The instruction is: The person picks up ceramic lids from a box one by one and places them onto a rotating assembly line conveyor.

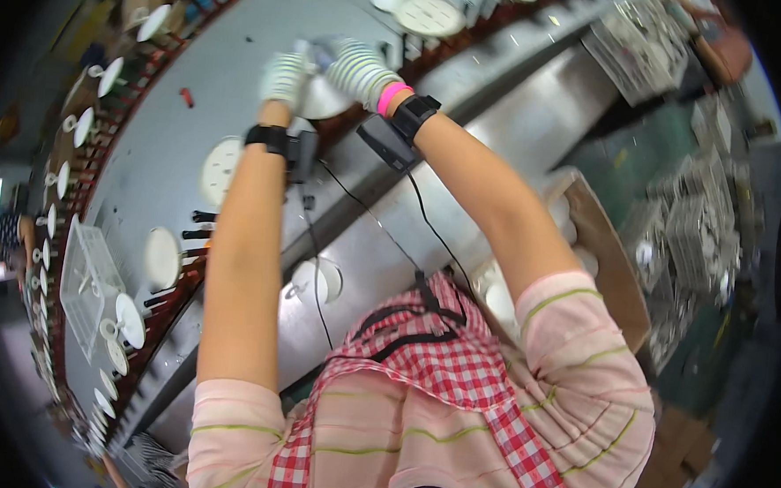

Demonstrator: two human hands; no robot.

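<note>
My hands wear striped knit gloves and meet over the conveyor's far part, blurred by motion. My left hand [284,77] and my right hand [357,71] look closed, fingertips together on a small pale piece that I cannot make out. Just below them, a white round disc [327,100] lies at the conveyor's near edge, partly covered by the gloves. Whether the fingers touch this disc cannot be told. Another white disc with small slots [221,170] rests on the grey surface near my left forearm.
Dark red upright holders with white discs [110,77] line the curved conveyor [162,130]. At left stands a clear plastic crate [88,286]. A metal ledge [521,105] bears a white round piece [317,281]. A cardboard box [606,268] sits by my right arm; cables hang from my wrists.
</note>
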